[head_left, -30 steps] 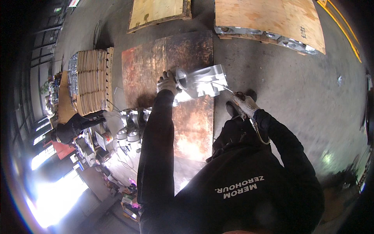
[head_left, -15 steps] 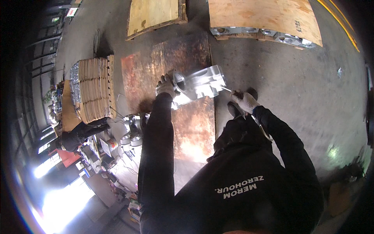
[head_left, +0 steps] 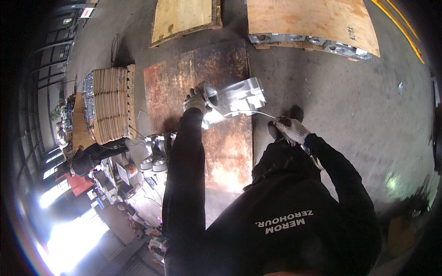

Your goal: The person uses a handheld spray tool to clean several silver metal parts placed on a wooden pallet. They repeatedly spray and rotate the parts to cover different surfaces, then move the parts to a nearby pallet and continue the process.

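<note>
A silver machined metal casting (head_left: 241,94) with a large round bore at its left end lies over a worn, copper-stained board (head_left: 230,156). My left hand (head_left: 195,102), in a pale work glove, grips the casting at the bored end, with the fingers over its far side. Off the casting's right end, my gloved right hand (head_left: 293,129) is closed around what looks like an air blow gun; the palm hides its body. From it a thin, pale curved tube (head_left: 252,112) arcs left, its tip at the casting's near side. A hose (head_left: 317,162) trails below my right wrist.
Boxed or layered cardboard (head_left: 110,103) is stacked on a pallet at left. Wood-topped pallets stand at the far side, the right one (head_left: 313,18) with metal castings beneath its sheet. A person in dark clothes (head_left: 92,156) bends at far left, near cluttered tools and metal cylinders (head_left: 154,164).
My right hand has shifted slightly down and right. The thin tube now shows as a long arc reaching left along the casting's near side. My left hand keeps its hold.
</note>
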Demonstrator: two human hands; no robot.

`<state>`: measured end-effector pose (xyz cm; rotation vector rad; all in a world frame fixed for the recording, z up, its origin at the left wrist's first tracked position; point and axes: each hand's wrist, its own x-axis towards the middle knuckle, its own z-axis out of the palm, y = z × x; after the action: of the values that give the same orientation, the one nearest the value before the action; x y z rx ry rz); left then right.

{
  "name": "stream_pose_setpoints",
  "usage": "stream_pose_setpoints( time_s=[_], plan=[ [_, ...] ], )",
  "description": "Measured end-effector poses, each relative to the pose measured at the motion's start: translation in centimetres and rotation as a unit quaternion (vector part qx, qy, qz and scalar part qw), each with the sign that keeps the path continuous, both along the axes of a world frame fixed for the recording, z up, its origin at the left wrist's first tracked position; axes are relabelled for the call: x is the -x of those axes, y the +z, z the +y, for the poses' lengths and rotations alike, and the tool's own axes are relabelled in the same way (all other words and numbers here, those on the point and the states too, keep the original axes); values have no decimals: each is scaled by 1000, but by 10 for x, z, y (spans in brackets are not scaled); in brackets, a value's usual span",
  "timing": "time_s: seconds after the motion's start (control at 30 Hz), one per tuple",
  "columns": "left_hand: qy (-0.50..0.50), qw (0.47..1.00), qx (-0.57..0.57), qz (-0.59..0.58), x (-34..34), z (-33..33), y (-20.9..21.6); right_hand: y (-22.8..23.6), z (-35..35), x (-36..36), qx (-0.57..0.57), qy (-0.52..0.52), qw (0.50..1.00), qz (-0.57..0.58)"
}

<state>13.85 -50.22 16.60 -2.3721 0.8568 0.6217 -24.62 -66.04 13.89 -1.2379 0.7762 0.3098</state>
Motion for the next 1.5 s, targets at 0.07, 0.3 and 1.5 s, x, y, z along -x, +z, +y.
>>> stream_pose_setpoints(
  time_s=[0.07, 0.3, 1.5],
  plan=[
    [4, 1000, 12, -2, -1, 4, -1, 17, 1, -6, -74, -31, 997, 10],
    [12, 999, 36, -5, 4, 0, 5, 8, 13, -16, -90, -67, 994, 11],
    [16, 998, -54, 13, -4, -5, -2, 10, 2, -60, 51, -35, 995, -75]
  ],
)
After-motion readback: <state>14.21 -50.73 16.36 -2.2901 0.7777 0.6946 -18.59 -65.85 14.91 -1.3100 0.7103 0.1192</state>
